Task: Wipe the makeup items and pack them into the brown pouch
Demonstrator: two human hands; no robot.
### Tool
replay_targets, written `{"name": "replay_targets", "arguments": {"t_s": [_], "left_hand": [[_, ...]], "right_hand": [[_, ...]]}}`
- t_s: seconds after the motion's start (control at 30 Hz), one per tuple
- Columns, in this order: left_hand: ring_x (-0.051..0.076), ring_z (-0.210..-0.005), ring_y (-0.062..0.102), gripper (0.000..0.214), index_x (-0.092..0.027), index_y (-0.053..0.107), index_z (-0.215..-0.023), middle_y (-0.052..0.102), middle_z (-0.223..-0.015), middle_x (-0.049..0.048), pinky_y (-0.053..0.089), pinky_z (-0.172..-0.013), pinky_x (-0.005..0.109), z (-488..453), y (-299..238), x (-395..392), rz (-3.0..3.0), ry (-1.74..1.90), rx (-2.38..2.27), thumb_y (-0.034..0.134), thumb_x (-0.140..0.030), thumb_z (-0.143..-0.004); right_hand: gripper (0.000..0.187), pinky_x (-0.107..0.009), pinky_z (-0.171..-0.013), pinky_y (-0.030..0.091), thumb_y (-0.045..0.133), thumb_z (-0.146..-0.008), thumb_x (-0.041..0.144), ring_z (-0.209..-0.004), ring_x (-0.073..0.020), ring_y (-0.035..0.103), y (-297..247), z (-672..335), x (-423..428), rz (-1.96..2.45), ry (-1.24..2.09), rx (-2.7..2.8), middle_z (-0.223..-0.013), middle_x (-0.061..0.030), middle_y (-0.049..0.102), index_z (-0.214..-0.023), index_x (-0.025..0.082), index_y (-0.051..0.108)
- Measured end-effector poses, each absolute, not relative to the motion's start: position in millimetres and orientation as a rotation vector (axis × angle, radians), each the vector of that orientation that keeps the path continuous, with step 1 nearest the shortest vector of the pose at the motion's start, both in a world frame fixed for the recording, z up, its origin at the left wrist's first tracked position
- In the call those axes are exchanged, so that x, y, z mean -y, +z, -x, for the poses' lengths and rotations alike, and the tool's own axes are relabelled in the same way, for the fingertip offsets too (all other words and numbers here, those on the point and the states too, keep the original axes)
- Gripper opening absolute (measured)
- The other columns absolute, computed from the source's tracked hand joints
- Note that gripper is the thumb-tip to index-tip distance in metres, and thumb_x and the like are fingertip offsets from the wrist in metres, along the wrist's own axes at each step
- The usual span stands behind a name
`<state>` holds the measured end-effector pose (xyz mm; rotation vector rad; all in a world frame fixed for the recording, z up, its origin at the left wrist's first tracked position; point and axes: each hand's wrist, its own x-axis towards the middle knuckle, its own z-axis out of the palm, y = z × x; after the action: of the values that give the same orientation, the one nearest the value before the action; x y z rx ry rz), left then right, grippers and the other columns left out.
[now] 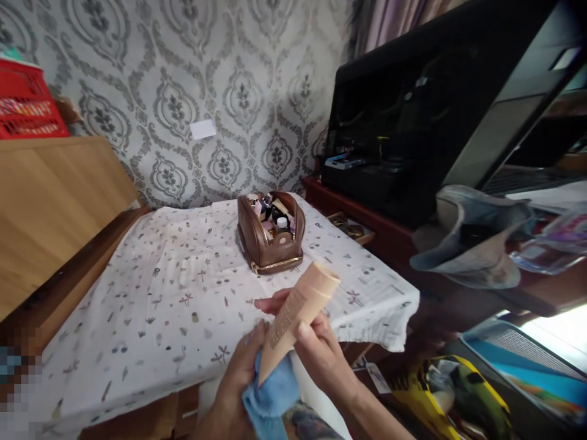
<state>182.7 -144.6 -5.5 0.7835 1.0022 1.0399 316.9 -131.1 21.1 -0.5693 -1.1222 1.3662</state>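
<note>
A beige squeeze tube (290,321) with dark printing is tilted in front of me, its capped end up and to the right. My right hand (321,348) grips the tube, with the thumb across its side and fingers behind. Around a blue cloth (277,391), my left hand (243,379) is closed, pressing it against the lower end of the tube. Beyond the hands stands a brown toiletry bag (274,256), unzipped at the top, with several bottles and tubes inside.
A white printed cloth (160,293) covers the table. A large black television (389,122) stands at right, near a grey hat (472,256). Lower right are a yellow bag (413,397) and a mesh tray (541,348). A red basket (32,101) sits at upper left.
</note>
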Motion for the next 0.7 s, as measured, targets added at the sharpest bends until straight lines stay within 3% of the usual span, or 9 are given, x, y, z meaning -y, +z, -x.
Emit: {"name": "replay_targets", "arguments": {"t_s": [0.13,0.33,0.4,0.5,0.57,0.7], "left_hand": [[0.03,-0.096,0.066,0.045,-0.028,0.073,-0.091,0.069,-0.09,0.009,0.054,-0.074,0.037,-177.3,-11.7,142.6,-1.111,1.136,-1.208,0.068,-0.071,-0.08],[0.03,-0.106,0.062,0.037,-0.03,0.065,-0.109,0.069,-0.108,0.008,0.05,-0.092,0.037,-157.2,11.8,129.9,-1.383,1.12,-1.351,0.064,-0.061,-0.089],[0.031,-0.121,0.056,0.043,-0.03,0.061,-0.121,0.065,-0.124,0.0091,0.047,-0.101,0.037,-161.9,25.1,129.1,-1.397,1.152,-1.349,0.056,-0.062,-0.093],[0.033,-0.13,0.052,0.059,-0.032,0.051,-0.138,0.062,-0.132,0.0091,0.049,-0.103,0.038,-175.8,42.3,129.2,-1.298,1.082,-1.268,0.053,-0.068,-0.091],[0.033,-0.124,0.056,0.067,-0.032,0.053,-0.138,0.064,-0.128,0.0098,0.051,-0.101,0.037,-183.9,47.8,127.0,-1.257,1.03,-1.203,0.064,-0.07,-0.084],[0.032,-0.102,0.065,0.064,-0.027,0.065,-0.122,0.069,-0.113,0.0115,0.053,-0.093,0.038,-187.8,43.4,120.3,-1.232,0.977,-1.153,0.077,-0.067,-0.073]], "right_hand": [[0.045,-0.04,-0.084,0.058,0.072,-0.083,0.062,-0.094,-0.0259,0.071,18.3,-326.5,134.7,0.586,1.333,1.179,-0.099,-0.0094,0.074,-0.107,0.024,0.069],[0.053,-0.038,-0.07,0.058,0.069,-0.084,0.063,-0.079,-0.0247,0.068,10.0,-339.2,137.3,0.622,1.365,1.215,-0.096,-0.0076,0.071,-0.125,0.03,0.063],[0.059,-0.039,-0.077,0.059,0.067,-0.085,0.063,-0.088,-0.027,0.069,1.6,-334.3,132.4,0.683,1.319,1.307,-0.103,-0.0097,0.072,-0.133,0.029,0.062],[0.076,-0.047,-0.101,0.055,0.072,-0.082,0.06,-0.121,-0.0357,0.063,-15.4,-321.5,126.9,0.799,1.242,1.333,-0.134,-0.0126,0.065,-0.149,0.031,0.052],[0.083,-0.052,-0.11,0.048,0.072,-0.083,0.058,-0.135,-0.0392,0.055,-26.7,-314.3,129.1,0.874,1.242,1.299,-0.147,-0.0132,0.058,-0.156,0.03,0.044],[0.086,-0.056,-0.114,0.044,0.066,-0.091,0.053,-0.141,-0.0383,0.051,-42.0,-310.4,142.7,1.001,1.273,1.278,-0.157,-0.0119,0.048,-0.164,0.034,0.025]]}}
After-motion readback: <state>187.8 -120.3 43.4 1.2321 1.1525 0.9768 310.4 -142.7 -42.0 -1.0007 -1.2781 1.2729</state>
